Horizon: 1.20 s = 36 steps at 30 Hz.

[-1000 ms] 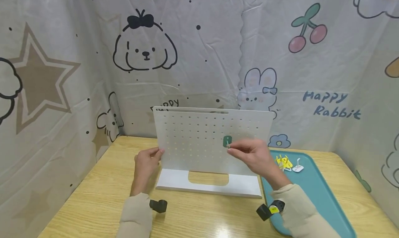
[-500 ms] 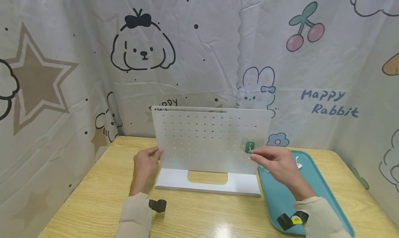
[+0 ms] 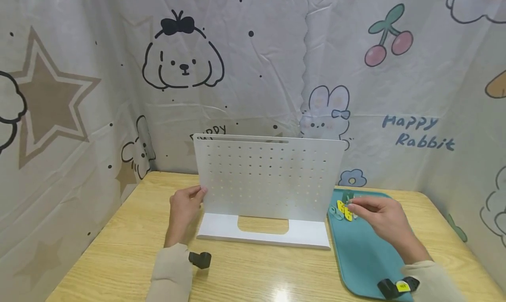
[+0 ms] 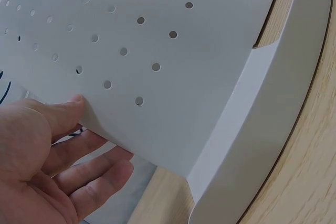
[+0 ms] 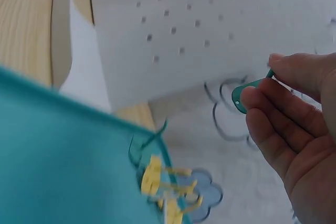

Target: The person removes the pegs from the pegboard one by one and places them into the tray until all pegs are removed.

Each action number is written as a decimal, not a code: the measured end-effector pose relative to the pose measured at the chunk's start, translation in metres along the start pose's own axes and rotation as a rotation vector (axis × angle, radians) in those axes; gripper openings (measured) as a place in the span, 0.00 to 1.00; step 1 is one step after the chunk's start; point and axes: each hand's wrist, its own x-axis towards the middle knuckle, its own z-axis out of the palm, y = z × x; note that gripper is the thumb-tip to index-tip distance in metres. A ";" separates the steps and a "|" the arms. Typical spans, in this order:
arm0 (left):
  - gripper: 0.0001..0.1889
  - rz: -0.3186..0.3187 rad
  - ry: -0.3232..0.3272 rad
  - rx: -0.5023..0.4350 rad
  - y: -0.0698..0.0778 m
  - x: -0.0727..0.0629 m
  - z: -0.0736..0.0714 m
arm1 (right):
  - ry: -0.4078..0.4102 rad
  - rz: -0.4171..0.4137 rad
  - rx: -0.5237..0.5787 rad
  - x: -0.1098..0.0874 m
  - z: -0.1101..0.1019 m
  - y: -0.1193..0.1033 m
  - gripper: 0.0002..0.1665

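A white pegboard (image 3: 261, 179) with rows of small holes stands upright on its flat base. My left hand (image 3: 186, 207) pinches its left edge, thumb on the front face and the other fingers behind, as the left wrist view shows. With thumb and fingertips, my right hand (image 3: 379, 216) holds a green pegboard hook (image 5: 241, 98) by its prong. The hook's rounded plate has a small hole and is partly covered by the fingers. In the head view this hand is right of the board, over the far part of the blue-green tray (image 3: 371, 258).
Yellow hooks (image 5: 152, 176) and a teal hook (image 5: 135, 151) lie at the tray's far end. The tray sits right beside the pegboard base (image 3: 308, 236) on a wooden table (image 3: 245, 271). A printed curtain (image 3: 261, 95) hangs behind and at the sides.
My right hand has moved right and slightly down with the green hook, away from the board's front to over the tray. My left hand has stayed on the board's edge.
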 end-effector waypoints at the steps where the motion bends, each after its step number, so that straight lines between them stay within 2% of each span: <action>1: 0.20 0.004 0.001 0.004 0.000 0.000 0.000 | -0.008 0.035 -0.017 -0.001 -0.002 0.004 0.17; 5: 0.19 0.006 0.004 0.010 0.000 0.000 -0.001 | -0.039 0.124 -0.041 -0.004 -0.006 0.021 0.23; 10: 0.19 0.013 0.007 0.005 -0.001 0.000 -0.001 | -0.062 0.174 -0.057 -0.003 -0.008 0.040 0.26; 25: 0.19 -0.001 0.010 0.006 0.000 0.001 -0.001 | -0.155 0.329 -0.055 0.001 -0.012 0.078 0.28; 36: 0.20 -0.008 -0.008 0.003 0.000 0.001 0.000 | -0.186 0.346 -0.111 0.005 -0.006 0.101 0.26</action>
